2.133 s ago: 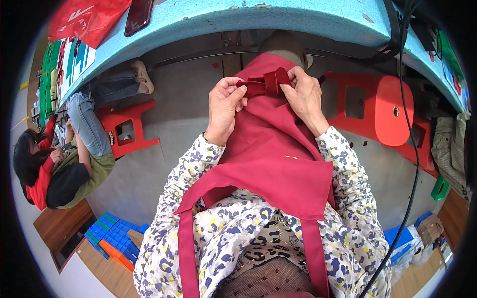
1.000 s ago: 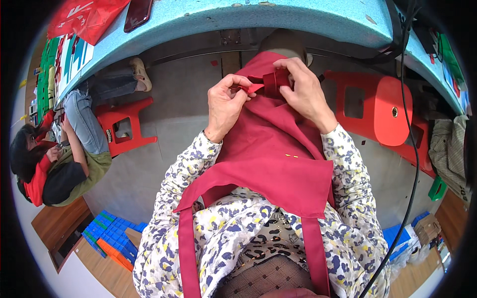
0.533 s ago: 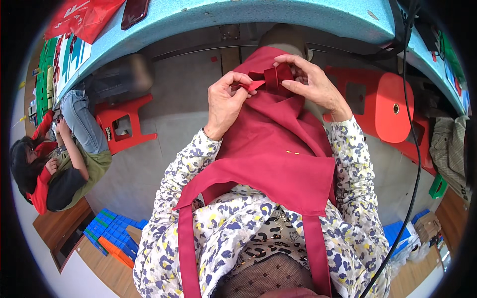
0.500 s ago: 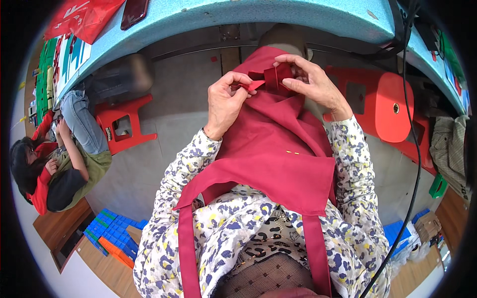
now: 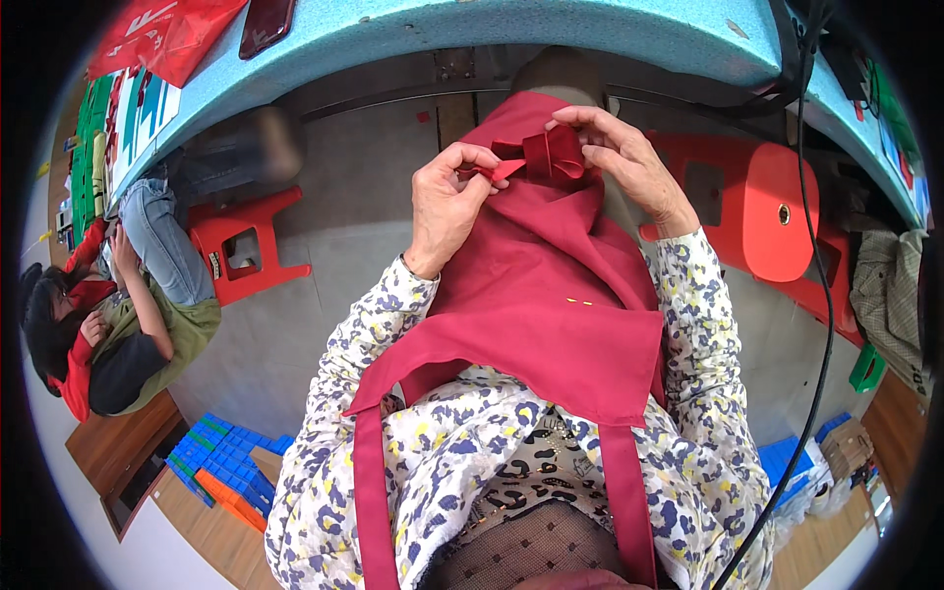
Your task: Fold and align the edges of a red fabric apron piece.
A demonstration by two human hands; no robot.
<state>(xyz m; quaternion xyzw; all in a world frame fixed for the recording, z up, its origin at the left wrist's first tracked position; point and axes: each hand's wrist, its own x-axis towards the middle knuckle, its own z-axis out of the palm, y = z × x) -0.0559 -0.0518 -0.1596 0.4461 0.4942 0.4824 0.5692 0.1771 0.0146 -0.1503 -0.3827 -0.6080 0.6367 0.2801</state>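
Note:
A dark red ribbon bow sits above my lap, with its loops toward the right. My left hand pinches the bow's left end between thumb and fingers. On the other side, my right hand holds the right loops, its index finger and thumb at their edge. Beneath both hands a dark red apron lies over my lap and chest, its straps running up over a patterned blouse.
A blue table edge curves across the front, with a phone and a red bag on it. Red stools stand right and left. A seated person is at left; a black cable hangs at right.
My right hand has shifted slightly right, and the bow's right loops now look fuller and rounder. My left hand keeps its pinch in the same place.

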